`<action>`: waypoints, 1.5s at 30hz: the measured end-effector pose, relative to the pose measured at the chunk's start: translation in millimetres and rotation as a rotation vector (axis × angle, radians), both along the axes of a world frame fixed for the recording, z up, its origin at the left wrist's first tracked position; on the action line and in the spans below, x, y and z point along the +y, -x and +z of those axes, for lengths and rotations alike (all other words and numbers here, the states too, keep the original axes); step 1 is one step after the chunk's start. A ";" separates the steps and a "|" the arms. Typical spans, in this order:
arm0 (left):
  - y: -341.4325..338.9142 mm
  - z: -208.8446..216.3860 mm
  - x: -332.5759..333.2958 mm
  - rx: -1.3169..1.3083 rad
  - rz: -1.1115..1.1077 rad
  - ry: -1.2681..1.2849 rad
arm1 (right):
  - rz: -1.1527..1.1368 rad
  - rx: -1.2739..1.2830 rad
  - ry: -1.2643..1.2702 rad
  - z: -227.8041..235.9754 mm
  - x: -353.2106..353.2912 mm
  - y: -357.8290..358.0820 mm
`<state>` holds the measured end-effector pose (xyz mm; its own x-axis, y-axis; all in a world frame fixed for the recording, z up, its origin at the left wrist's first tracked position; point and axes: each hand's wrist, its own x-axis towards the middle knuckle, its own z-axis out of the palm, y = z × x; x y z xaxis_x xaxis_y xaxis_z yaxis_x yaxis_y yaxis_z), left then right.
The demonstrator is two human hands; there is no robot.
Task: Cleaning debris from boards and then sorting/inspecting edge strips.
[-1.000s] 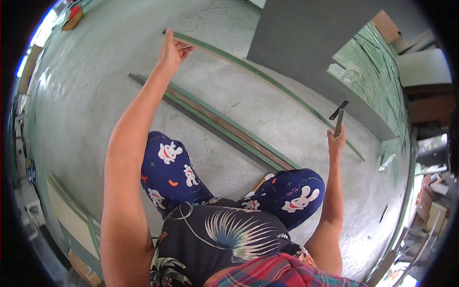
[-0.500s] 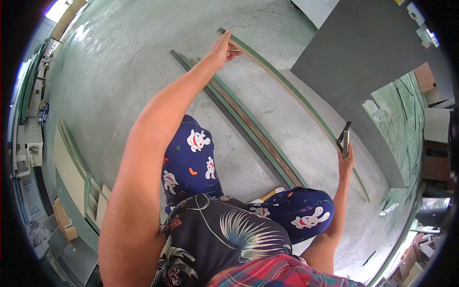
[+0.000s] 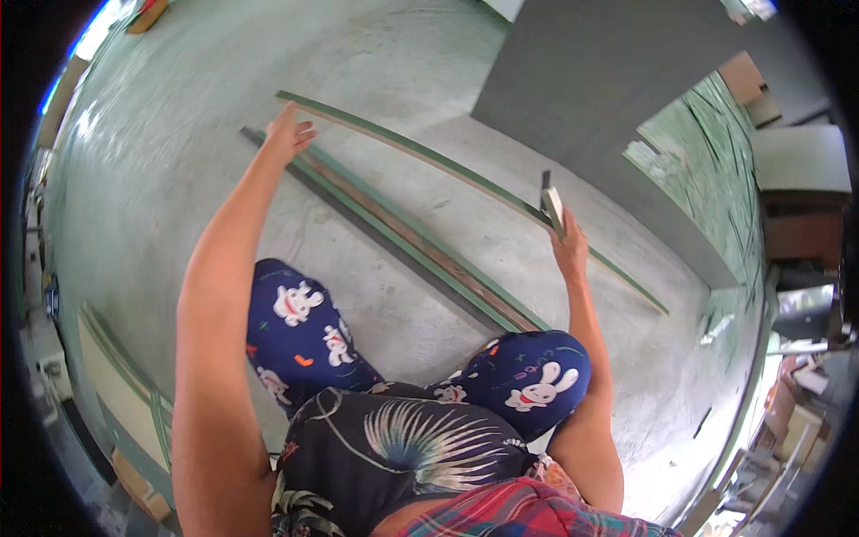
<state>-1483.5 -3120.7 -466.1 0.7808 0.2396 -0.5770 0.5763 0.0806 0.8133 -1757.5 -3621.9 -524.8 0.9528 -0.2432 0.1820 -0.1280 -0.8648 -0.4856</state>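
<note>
A long, thin strip (image 3: pixel 429 157) with a green edge and a pale side slants across the floor in front of me. Near its far left end my left hand (image 3: pixel 290 136) pinches it between thumb and finger, the other fingers loosely bent. My right hand (image 3: pixel 570 242) is closed around a small hand tool (image 3: pixel 554 208) with a pale bar and a black part, held against the strip; its exact kind I cannot make out. Beyond that hand the strip runs on to the right. Between my arms several similar strips (image 3: pixel 407 234), green, brown and dark grey, lie side by side.
A large dark grey panel (image 3: pixel 573 98) stands at the far right, with a green scuffed surface (image 3: pixel 702 170) beside it. Pale boards with green edges (image 3: pixel 112 376) lean at the left. My knees in blue patterned trousers (image 3: pixel 537 380) are close to the strips.
My view has shifted, so the floor things sit further left. The held strip lies at a flatter angle across the view. Both hands keep their hold.
</note>
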 end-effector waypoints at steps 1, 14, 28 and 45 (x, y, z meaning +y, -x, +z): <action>2.9 -1.2 -3.2 -0.002 -0.045 -0.011 | -0.008 0.016 0.001 -3.7 -4.9 -7.5; 49.5 54.4 -10.8 0.028 -0.352 -0.213 | 0.077 0.037 0.144 -50.4 -54.3 -96.7; 117.1 94.4 -0.7 0.202 -0.497 -0.407 | -0.070 -0.035 0.289 -92.7 -69.7 -115.4; 128.9 92.4 -22.5 0.185 -0.659 -0.552 | 0.185 0.091 -0.076 -67.7 -5.1 -81.4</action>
